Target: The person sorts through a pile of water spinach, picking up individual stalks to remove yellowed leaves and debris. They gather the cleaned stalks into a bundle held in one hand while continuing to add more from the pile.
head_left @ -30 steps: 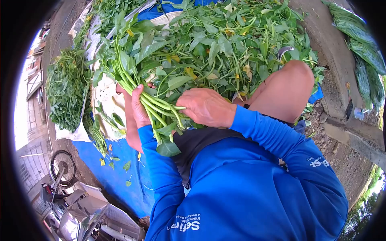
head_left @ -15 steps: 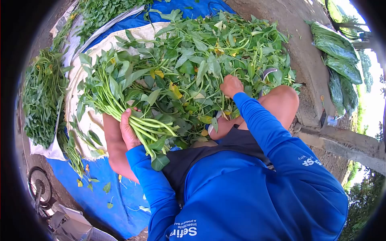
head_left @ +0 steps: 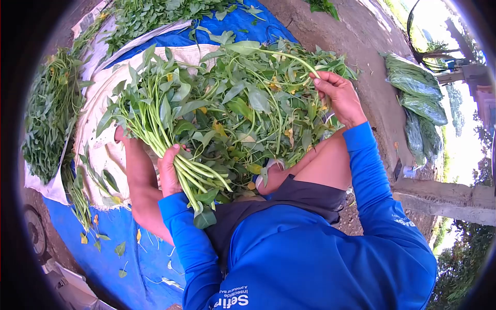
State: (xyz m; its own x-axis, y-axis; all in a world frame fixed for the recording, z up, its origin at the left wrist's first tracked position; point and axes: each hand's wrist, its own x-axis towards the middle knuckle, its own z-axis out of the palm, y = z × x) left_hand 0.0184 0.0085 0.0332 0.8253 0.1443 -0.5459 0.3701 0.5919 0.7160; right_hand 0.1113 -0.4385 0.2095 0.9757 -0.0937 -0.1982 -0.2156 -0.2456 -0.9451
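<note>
My left hand [head_left: 169, 166] is wrapped round a thick bunch of water spinach [head_left: 155, 116], its leaves pointing away from me and its cut stem ends toward my lap. My right hand [head_left: 338, 95] is closed on the end of one long water spinach stem [head_left: 289, 56], raised above the pile at the right. That stem runs leftward to a leaf at its tip. Between and beyond my hands spreads a large loose heap of water spinach [head_left: 248, 103], with some yellow leaves mixed in.
A pale woven sack [head_left: 111, 155] and a blue tarp [head_left: 129, 258] lie under the greens. More bundles [head_left: 49, 119] lie at the left, and another heap [head_left: 155, 20] at the far side. Packed green bundles [head_left: 416, 85] rest at the right, near a concrete ledge [head_left: 444, 199].
My right hand has risen out of the heap and moved right, drawing up a single stem. My left hand still holds the bunch in nearly the same place.
</note>
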